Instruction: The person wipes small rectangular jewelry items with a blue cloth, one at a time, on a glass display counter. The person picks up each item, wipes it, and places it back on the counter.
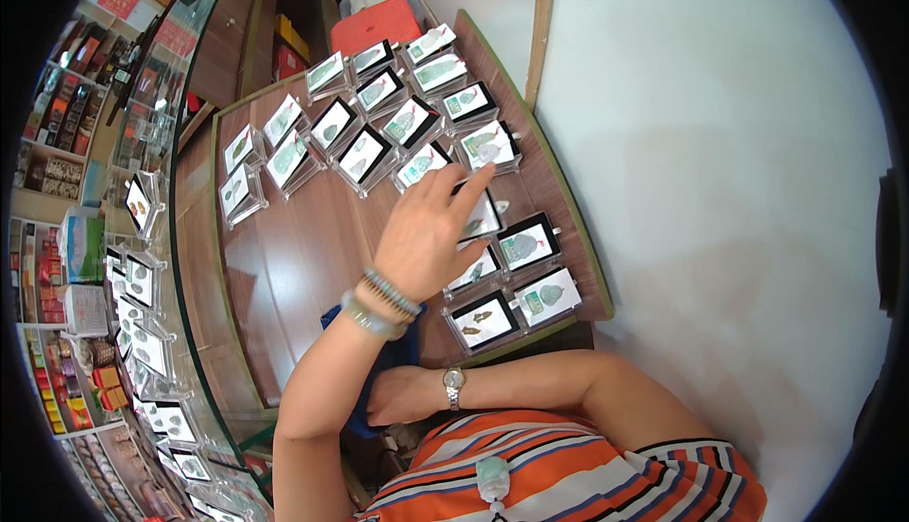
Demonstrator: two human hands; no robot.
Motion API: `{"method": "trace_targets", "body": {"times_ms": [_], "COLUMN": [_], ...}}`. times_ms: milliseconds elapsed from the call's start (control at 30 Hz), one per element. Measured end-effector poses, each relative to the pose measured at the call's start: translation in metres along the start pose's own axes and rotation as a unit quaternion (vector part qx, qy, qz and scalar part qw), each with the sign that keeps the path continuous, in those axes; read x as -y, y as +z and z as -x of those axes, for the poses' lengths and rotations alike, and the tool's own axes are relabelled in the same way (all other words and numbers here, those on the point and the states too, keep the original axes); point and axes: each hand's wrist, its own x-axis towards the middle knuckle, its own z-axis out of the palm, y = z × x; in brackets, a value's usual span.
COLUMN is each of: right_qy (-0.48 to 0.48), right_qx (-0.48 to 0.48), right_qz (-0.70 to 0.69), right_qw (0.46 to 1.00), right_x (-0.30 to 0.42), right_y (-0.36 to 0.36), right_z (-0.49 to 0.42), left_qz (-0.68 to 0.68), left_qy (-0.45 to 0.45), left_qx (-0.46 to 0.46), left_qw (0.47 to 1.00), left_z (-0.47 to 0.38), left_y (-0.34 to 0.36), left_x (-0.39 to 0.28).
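My left hand (433, 227), with bead bracelets at its wrist, reaches palm down over the wood-grain table (305, 238). Its thumb and fingers span a black-edged clear display case (484, 215) holding a green carved pendant, partly hidden by the hand. My right hand (401, 394), below a metal wristwatch (453, 380), is closed on dark blue fabric (398, 359) close to my body; most of its fingers are hidden. Similar tilted cases stand around the left hand: one with two brown carvings (483, 322), one with a grey-green pendant (524, 245), another with red-corded pieces (488, 146).
Several more pendant cases (332, 124) stand in rows across the table's far part. A glass counter with display cases (145, 277) runs along the left, before stocked shelves (67, 110). A red stool (376, 25) is beyond the table; a pale wall (710, 167) rises at right.
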Motion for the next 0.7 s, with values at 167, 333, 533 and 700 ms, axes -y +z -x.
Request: {"method": "trace_targets", "body": {"times_ms": [167, 333, 533, 700], "right_qy": [0.038, 0.024, 0.005, 0.023], "right_qx": [0.089, 0.025, -0.025, -0.022], "right_qz": [0.021, -0.007, 0.003, 0.014], "right_qw": [0.995, 0.999, 1.0, 0.999], "right_x": [0.0, -0.004, -0.009, -0.005], "right_y": [0.004, 0.018, 0.031, 0.029], "right_z": [-0.002, -0.002, 0.0, 0.0], "left_qz": [0.009, 0.024, 0.095, 0.107], "left_qy": [0.008, 0.01, 0.013, 0.021], "left_qx": [0.03, 0.041, 0.033, 0.038], "left_qw": [0.999, 0.999, 0.995, 0.993], "left_z": [-0.04, -0.052, -0.057, -0.055], "left_y": [0.049, 0.071, 0.068, 0.076], "left_x": [0.007, 0.018, 0.026, 0.031]}}
